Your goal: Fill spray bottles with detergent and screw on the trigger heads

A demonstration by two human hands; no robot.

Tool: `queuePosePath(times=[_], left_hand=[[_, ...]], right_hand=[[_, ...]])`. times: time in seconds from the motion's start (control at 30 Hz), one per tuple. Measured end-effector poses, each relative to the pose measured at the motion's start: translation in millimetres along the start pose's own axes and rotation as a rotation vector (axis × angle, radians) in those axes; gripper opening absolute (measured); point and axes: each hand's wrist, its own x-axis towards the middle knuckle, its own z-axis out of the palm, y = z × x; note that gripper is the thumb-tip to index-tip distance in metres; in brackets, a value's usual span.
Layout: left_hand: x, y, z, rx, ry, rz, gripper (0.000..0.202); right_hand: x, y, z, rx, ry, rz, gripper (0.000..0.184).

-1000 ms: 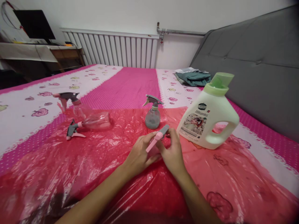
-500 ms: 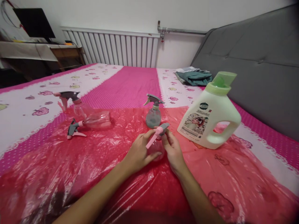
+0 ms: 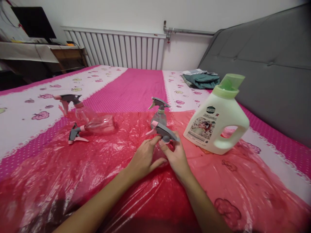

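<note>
Both hands meet on a small clear spray bottle point(image 3: 159, 152) standing upright on a red plastic sheet point(image 3: 97, 174). My left hand point(image 3: 143, 159) cups the bottle's body. With thumb and fingers, my right hand point(image 3: 176, 158) pinches the neck just under the grey and pink trigger head point(image 3: 163, 130), whose nozzle points left. Right behind it stands a grey spray bottle point(image 3: 159, 113). A white detergent jug with a green cap point(image 3: 218, 119) stands to the right.
Two more clear spray bottles are at the left: one upright point(image 3: 75, 106), one lying on its side point(image 3: 93, 127). Folded teal clothes point(image 3: 201, 79) lie far back by the grey headboard point(image 3: 267, 58). A radiator point(image 3: 116, 48) lines the wall beyond the pink bedspread.
The trigger head has turned on the bottle: its pink lever, first slanting toward me, now points left with the grey top facing me. Both hands stayed in place on the bottle.
</note>
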Motion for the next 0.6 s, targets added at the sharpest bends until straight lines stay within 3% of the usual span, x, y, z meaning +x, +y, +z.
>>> queuePosePath(times=[0.27,0.43,0.6], left_hand=[[3,1,-5.3,-0.069,-0.043,-0.075,0.074],[4,-1,-3.0,-0.062,-0.030,-0.061,0.080],[4,1,-2.0,-0.051,-0.018,-0.051,0.081]], right_hand=[[2,4,-8,-0.028,-0.043,0.045,0.059],[4,-2,-19,0.029,-0.132,0.044,0.060],[7,-3,-22,0.072,-0.141,0.046,0.061]])
